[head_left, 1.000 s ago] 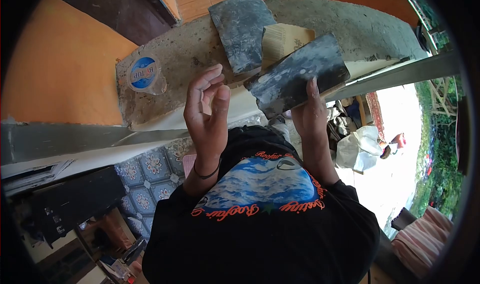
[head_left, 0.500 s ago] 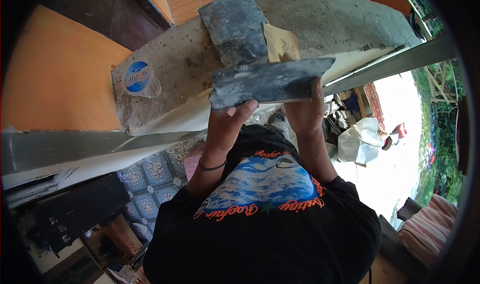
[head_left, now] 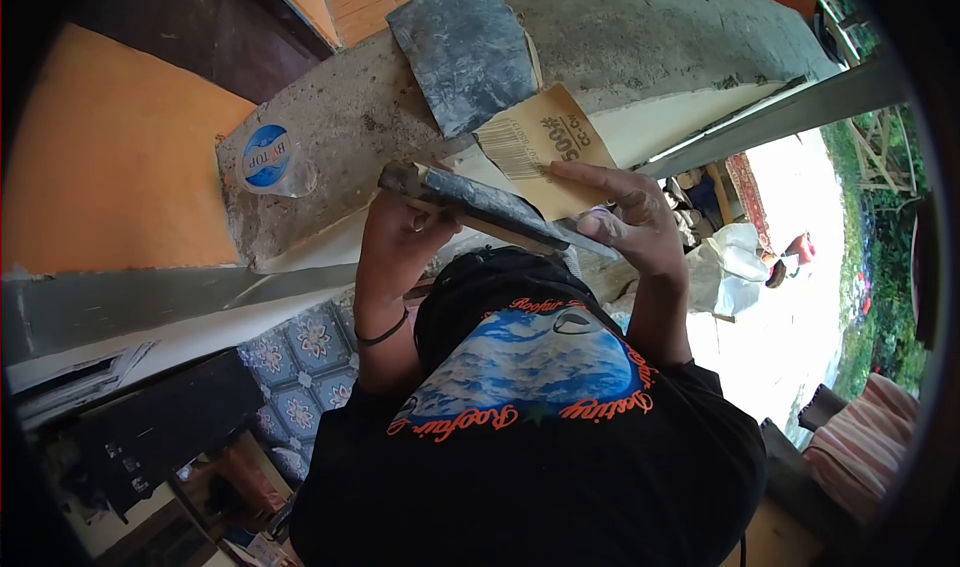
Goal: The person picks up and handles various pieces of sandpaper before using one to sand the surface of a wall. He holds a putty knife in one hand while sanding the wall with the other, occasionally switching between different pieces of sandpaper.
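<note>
A dark grey slab (head_left: 490, 205) sits just above the middle of the frame, seen nearly edge-on and sloping down from left to right, with whitish smudges along its face. Its upper-left end lies in the left hand (head_left: 395, 235), whose fingers are curled around it, so the slab reaches from that grip across toward the right hand. Right beside it, up and to the right, is a brown-backed sandpaper sheet (head_left: 545, 152) printed with "500#" and a block of fine lines; its lower edge comes down to the slab's right end, though whether the two touch there is hard to tell. The right hand (head_left: 645, 222) holds the sheet by its lower-right part, forefinger laid on the printed back and thumb below, the gap between them narrow; pale dust marks its fingers. Above the slab, a smudged dark grey sheet (head_left: 465, 59) lies on a rough concrete ledge (head_left: 345, 117) that arches across the upper frame. At the ledge's left end rests a clear plastic cup (head_left: 298, 179) with a blue-and-white lid, near an orange wall (head_left: 130, 157) at upper left. A black T-shirt (head_left: 530, 497) fills the lower middle, and a white sack (head_left: 738, 257) lies at right.
</note>
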Tool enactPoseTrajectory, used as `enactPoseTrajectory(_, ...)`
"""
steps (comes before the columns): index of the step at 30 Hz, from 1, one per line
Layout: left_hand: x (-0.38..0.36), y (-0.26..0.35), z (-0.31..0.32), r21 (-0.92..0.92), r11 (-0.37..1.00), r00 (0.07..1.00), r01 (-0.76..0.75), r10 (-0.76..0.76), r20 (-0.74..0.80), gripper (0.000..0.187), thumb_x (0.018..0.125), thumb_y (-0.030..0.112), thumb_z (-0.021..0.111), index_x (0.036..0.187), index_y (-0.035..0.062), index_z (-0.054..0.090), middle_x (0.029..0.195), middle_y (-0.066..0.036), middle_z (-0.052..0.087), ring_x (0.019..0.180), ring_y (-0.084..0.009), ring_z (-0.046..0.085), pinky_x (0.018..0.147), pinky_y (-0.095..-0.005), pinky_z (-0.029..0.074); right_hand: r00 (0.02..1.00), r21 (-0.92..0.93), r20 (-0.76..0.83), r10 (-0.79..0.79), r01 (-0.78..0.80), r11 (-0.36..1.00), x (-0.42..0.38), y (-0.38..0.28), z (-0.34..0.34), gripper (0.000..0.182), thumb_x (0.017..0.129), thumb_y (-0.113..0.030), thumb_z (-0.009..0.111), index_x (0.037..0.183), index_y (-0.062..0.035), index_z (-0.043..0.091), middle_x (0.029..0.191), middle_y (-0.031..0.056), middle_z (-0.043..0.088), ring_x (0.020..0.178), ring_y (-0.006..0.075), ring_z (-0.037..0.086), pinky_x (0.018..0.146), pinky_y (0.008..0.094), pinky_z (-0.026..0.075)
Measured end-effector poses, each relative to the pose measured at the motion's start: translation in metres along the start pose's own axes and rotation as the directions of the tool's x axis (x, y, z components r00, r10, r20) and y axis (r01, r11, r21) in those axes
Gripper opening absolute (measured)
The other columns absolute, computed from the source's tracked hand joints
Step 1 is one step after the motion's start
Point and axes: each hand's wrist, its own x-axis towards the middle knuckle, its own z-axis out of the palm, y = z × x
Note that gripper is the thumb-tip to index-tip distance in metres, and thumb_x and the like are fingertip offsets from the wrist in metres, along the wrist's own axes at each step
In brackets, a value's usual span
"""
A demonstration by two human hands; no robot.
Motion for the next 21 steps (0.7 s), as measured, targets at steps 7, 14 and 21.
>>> enactPoseTrajectory(7,-0.003,-0.002,0.024,-0.570,0.819,0.982,-0.065,-0.047,-0.180,0.048,0.080,0.006,0.059,0.122,-0.0022,0.037,0.103,-0.013,0.056,0.093,-0.0205,0.058,0.080,-0.0318,0.049,0.991,0.081,-0.092,0.100,-0.092,0.992,0.007,0.018,0.026,0.029,0.082,-0.008,0.063,0.111,-0.0029,0.062,0.100,0.0089,0.066,0.087,0.0103,0.060,0.079,0.0267,0.049)
enactPoseTrajectory(14,0.013,-0.014,0.057,-0.644,0.757,0.978,0.108,-0.199,-0.069,0.043,0.085,0.024,0.060,0.115,-0.0039,0.048,0.107,-0.013,0.059,0.094,-0.0202,0.060,0.081,-0.0305,0.049,0.971,0.021,-0.238,0.026,-0.021,1.000,0.007,0.023,-0.003,0.047,0.084,-0.002,0.058,0.129,-0.0055,0.047,0.119,0.0131,0.056,0.105,0.0132,0.052,0.090,0.0293,0.044)
enactPoseTrajectory(21,0.054,-0.001,0.120,-0.454,0.891,0.951,-0.012,-0.131,-0.281,0.046,0.084,0.023,0.056,0.116,-0.0076,0.046,0.109,-0.014,0.054,0.100,-0.0214,0.054,0.087,-0.0333,0.043,0.703,0.009,-0.711,0.014,-0.011,1.000,-0.014,0.023,-0.087,0.068,0.081,-0.008,0.065,0.137,-0.0020,0.027,0.104,0.0144,0.058,0.088,0.0121,0.057,0.080,0.0258,0.047)
